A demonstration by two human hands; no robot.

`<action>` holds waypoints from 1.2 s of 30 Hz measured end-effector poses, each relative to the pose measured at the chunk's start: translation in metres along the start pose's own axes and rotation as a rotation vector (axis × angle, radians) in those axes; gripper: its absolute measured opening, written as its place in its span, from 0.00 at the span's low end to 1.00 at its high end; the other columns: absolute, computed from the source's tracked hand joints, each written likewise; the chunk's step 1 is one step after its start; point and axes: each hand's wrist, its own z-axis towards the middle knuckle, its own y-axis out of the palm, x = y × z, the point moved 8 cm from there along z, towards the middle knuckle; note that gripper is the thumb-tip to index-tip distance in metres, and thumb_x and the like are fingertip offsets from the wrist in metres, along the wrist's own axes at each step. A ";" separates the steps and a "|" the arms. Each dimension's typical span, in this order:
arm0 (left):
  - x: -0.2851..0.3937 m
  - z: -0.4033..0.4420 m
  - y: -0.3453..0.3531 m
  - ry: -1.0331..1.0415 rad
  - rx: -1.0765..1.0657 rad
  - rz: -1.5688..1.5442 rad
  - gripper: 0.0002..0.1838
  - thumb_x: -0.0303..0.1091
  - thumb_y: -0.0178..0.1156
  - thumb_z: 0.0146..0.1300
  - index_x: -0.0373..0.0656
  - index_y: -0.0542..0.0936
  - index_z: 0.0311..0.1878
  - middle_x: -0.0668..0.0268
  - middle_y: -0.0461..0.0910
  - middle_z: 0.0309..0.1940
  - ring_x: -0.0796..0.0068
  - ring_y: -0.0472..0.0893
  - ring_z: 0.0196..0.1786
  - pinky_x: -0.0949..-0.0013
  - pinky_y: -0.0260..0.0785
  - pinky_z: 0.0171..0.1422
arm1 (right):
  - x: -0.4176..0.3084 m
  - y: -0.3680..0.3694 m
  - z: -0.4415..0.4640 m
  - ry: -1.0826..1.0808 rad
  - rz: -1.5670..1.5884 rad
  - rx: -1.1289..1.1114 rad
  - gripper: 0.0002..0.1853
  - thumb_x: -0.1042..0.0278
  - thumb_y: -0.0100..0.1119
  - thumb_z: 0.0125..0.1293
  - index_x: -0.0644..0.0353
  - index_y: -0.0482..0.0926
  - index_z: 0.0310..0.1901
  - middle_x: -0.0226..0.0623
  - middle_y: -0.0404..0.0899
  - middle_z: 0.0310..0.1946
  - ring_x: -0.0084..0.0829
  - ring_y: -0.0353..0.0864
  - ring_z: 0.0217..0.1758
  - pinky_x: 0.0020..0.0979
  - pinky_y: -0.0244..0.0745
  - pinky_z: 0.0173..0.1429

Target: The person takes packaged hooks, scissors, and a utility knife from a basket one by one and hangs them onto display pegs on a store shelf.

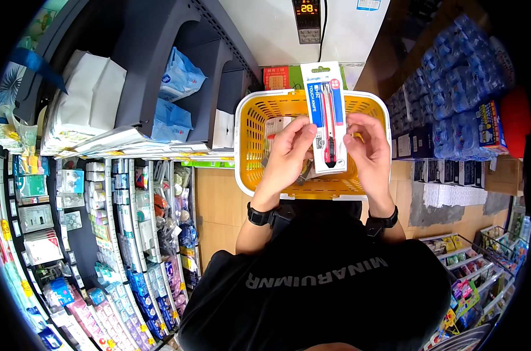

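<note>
A packaged utility knife (pixel 327 117), red and black on a white and blue card, is upright above a yellow basket with a white rim (pixel 240 158). My left hand (pixel 290 149) pinches the card's left edge between thumb and fingers. On the card's right side is my right hand (pixel 368 146), its fingers curled close to the edge; whether they touch the card is hard to tell. Several items lie inside the basket, partly hidden by the card and my hands, among them a white package (pixel 275 126) at the left.
Grey shelving with blue packets (pixel 180 76) and white bags (pixel 90 93) rises at the left, above racks of small goods (pixel 142 234). Shrink-wrapped bottles (pixel 464 76) are stacked at the right. A wire rack (pixel 470 263) stands at the lower right. A digital display (pixel 307 9) is at the top.
</note>
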 end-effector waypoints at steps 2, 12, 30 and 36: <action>0.001 0.000 0.001 0.003 0.009 -0.009 0.12 0.36 0.53 0.78 0.38 0.77 0.55 0.73 0.79 0.36 0.90 0.74 0.36 0.82 0.68 0.38 | 0.002 0.000 0.000 0.033 0.034 -0.035 0.16 0.85 0.55 0.69 0.66 0.73 0.57 0.35 0.78 0.48 0.20 0.78 0.50 0.22 0.74 0.56; 0.023 -0.018 -0.008 0.131 0.035 0.104 0.14 0.31 0.60 0.73 0.33 0.80 0.57 0.69 0.84 0.40 0.88 0.78 0.38 0.82 0.70 0.39 | -0.001 0.007 -0.011 0.105 0.059 -0.096 0.11 0.82 0.58 0.70 0.64 0.75 0.52 0.33 0.79 0.44 0.19 0.79 0.50 0.21 0.73 0.58; 0.068 -0.164 -0.078 0.223 0.286 0.087 0.11 0.28 0.62 0.70 0.37 0.80 0.53 0.71 0.83 0.37 0.86 0.80 0.39 0.79 0.75 0.37 | -0.015 0.121 -0.079 0.155 0.106 -0.391 0.12 0.83 0.57 0.70 0.66 0.74 0.53 0.34 0.79 0.45 0.20 0.77 0.48 0.23 0.74 0.54; 0.074 -0.271 -0.121 0.280 0.493 0.052 0.12 0.28 0.64 0.69 0.38 0.81 0.54 0.71 0.83 0.38 0.87 0.80 0.39 0.78 0.75 0.37 | -0.015 0.197 -0.137 0.224 0.140 -0.610 0.12 0.84 0.56 0.69 0.66 0.74 0.52 0.34 0.80 0.45 0.22 0.79 0.48 0.25 0.73 0.55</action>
